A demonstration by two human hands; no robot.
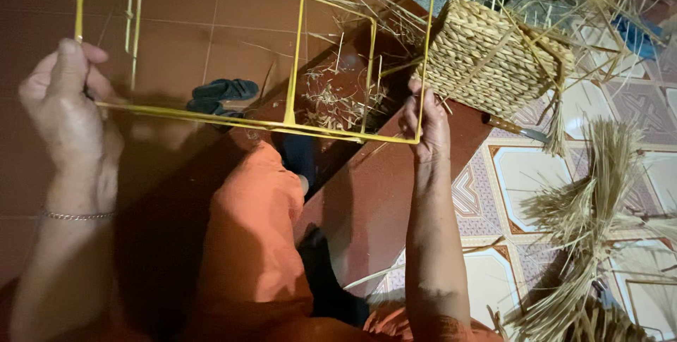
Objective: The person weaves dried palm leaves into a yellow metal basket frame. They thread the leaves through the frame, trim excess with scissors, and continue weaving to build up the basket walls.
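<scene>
- The left hand (63, 113) is closed around the far-left corner rod of a yellow box-shaped wire frame (296, 53), held above the red tile floor (211, 17).
- A dark sandal (226, 89) lies below the frame.
- The right hand (425, 125) pinches the frame's right corner rod.
- A woven straw basket (493, 56) sits just right, touching the frame.
- Loose straw bundles (585, 208) lie near right on patterned tiles.

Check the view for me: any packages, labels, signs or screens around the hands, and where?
None in view. Both hands, left and right, grip a yellow wire frame; beside it are a woven basket and loose straw bundles on the tiled floor.
</scene>
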